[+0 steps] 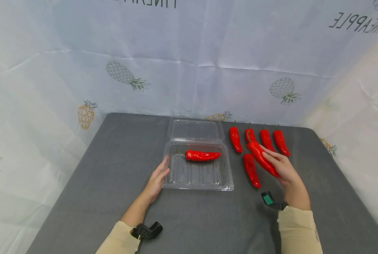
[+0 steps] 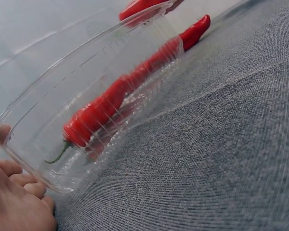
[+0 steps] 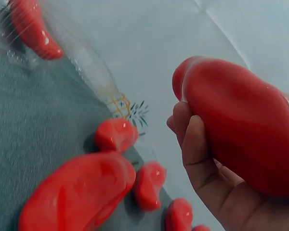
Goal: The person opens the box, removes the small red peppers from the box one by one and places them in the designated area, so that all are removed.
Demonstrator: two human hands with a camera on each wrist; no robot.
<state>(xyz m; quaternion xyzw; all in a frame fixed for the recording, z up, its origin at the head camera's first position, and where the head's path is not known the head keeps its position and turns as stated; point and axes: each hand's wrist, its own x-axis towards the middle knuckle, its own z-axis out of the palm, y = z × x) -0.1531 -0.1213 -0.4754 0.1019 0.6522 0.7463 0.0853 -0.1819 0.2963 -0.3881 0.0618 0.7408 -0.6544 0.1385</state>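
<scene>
My right hand (image 1: 279, 165) grips a long red chili pepper (image 1: 263, 158), raised over the others at the table's right; in the right wrist view the fingers curl round the pepper (image 3: 236, 120). My left hand (image 1: 157, 178) rests against the left wall of a clear plastic clamshell box (image 1: 192, 181), fingers fairly straight along it. Inside the box one red pepper (image 1: 203, 155) lies crosswise, its green stem to the left. The lid (image 1: 196, 129) is folded back behind the box. In the left wrist view the fingers (image 2: 24, 180) touch the box's near corner.
Just right of the box, a single red pepper (image 1: 251, 170) lies in front of a row of several more, including one pepper (image 1: 235, 139) at the left end and another (image 1: 281, 142) at the right. A grey table (image 1: 112, 197) meets a pineapple-print cloth (image 1: 189, 88) behind.
</scene>
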